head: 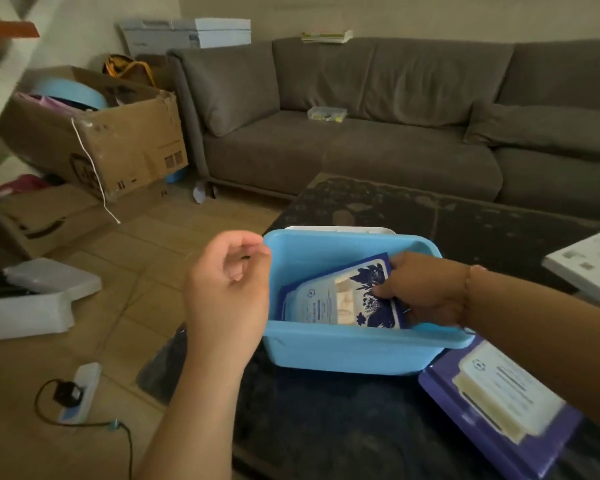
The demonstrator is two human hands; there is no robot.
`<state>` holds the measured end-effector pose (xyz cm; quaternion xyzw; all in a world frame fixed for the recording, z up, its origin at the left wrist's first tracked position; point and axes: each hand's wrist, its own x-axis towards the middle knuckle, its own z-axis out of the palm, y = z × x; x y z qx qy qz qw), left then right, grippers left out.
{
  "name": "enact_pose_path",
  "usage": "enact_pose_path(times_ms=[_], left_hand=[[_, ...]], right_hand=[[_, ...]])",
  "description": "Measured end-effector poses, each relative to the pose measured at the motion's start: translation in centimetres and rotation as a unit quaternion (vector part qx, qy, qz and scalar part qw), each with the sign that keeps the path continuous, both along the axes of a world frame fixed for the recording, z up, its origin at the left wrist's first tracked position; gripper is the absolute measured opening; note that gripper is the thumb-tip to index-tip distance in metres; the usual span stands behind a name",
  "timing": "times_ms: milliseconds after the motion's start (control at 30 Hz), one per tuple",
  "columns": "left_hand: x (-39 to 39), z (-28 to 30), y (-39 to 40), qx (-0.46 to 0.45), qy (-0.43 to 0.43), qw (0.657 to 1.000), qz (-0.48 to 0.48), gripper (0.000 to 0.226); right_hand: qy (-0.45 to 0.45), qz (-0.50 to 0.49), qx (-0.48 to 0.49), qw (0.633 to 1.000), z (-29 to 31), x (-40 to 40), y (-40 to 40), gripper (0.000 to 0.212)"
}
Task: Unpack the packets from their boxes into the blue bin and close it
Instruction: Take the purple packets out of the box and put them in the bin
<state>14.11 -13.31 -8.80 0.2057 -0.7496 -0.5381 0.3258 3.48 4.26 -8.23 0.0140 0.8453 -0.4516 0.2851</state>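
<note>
The right hand [426, 289] pinched a packet [343, 299] that leaned tilted inside the blue bin [343, 351]. The left hand [227, 282] hovered beside the bin's left wall, fingers loosely curled, holding nothing. With no hand steadying it, the bin could slide on the dark table [326, 427].

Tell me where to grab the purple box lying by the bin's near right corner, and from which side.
Grip the purple box by its long near-left edge, coming from the left and above. It lies flat on the dark table, just in front of the blue bin, and that edge looks clear, while the right forearm crosses over its far side. The left hand holds nothing, so it likely suits.
</note>
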Motion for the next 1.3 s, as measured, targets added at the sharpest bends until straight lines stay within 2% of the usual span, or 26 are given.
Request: enact_pose_path(times_ms=[100, 200, 367, 500, 567, 667, 733, 800, 833, 900, 967, 1033, 1067, 1100, 1200, 1233, 1300], left_hand=[[-0.1, -0.1, 0.4, 0.007, 0.015, 1.0, 0.006, 0.019], [-0.1, -0.1, 0.6, 0.013, 0.024, 1.0, 0.006, 0.023], [-0.1, 0.0, 1.0, 0.005, 0.05, 0.999, 0.006, 0.02], [-0.2, 0.2, 1.7, -0.026, 0.091, 0.995, 0.012, 0.017], [0.1, 0.2, 2.6, -0.064, 0.125, 0.99, 0.012, 0.015], [0.9, -0.1, 4.7, -0.124, 0.185, 0.975, -0.019, 0.014], [1.7, -0.7, 6.4, -0.147, 0.216, 0.963, -0.068, 0.016], [2.9, -1.6, 7.8, -0.152, 0.232, 0.951, -0.135, 0.015], [3.6, -2.1, 8.4, -0.156, 0.231, 0.943, -0.182, 0.014], [5.1, -2.9, 9.1, -0.152, 0.199, 0.914, -0.319, 0.013], [6.1, -3.4, 9.5, -0.147, 0.114, 0.867, -0.462, 0.015], [6.1, -3.7, 9.9, -0.18, 0.014, 0.819, -0.544, 0.016], [5.9, -4.0, 10.2, -0.216, -0.029, 0.796, -0.565, 0.018], [5.7, -4.2, 10.6, -0.265, -0.069, 0.771, -0.575, 0.021], [5.2, -5.4, 11.6, -0.419, -0.163, 0.69, -0.567, 0.027], [5.1, -5.8, 11.9, -0.439, -0.18, 0.674, -0.567, 0.027], [5.1, -6.2, 12.7, -0.448, -0.177, 0.674, -0.56, 0.029]], right_hand=[[-0.03, -0.024, -0.008, 0.999, -0.6, 0.1, -0.4, 0.022], [-0.027, 0.02, 0.063, 0.997, -0.8, 0.1, -0.4, 0.029], [-0.058, 0.086, 0.154, 0.983, -0.2, 0.4, -0.5, 0.027], [-0.027, 0.131, 0.223, 0.966, 0.3, 0.8, -0.7, 0.032], [0.056, 0.16, 0.256, 0.952, 1.3, 1.5, -0.7, 0.027], [0.26, 0.184, 0.213, 0.924, 3.4, 3.7, 1.3, 0.029], [0.356, 0.13, 0.074, 0.923, 4.3, 7.1, 4.1, 0.034], [0.456, 0.068, -0.066, 0.885, 3.1, 11.7, 8.3, 0.028], [0.493, 0.048, -0.07, 0.866, 1.7, 13.4, 10.4, 0.024], [0.471, 0.044, 0.015, 0.881, -1.9, 15.2, 13.9, 0.038], [0.405, 0.129, 0.159, 0.891, -5.1, 15.2, 15.6, 0.072], [0.356, 0.213, 0.295, 0.861, -7.1, 14.4, 15.9, 0.096], [0.364, 0.215, 0.315, 0.85, -7.7, 14.3, 15.9, 0.097], [0.387, 0.205, 0.313, 0.843, -8.4, 14.2, 16.1, 0.091], [0.496, 0.129, 0.274, 0.814, -10.0, 14.4, 16.6, 0.051], [0.524, 0.116, 0.257, 0.804, -10.4, 14.3, 16.8, 0.041], [0.554, 0.062, 0.216, 0.801, -10.2, 14.2, 17.1, 0.032]])
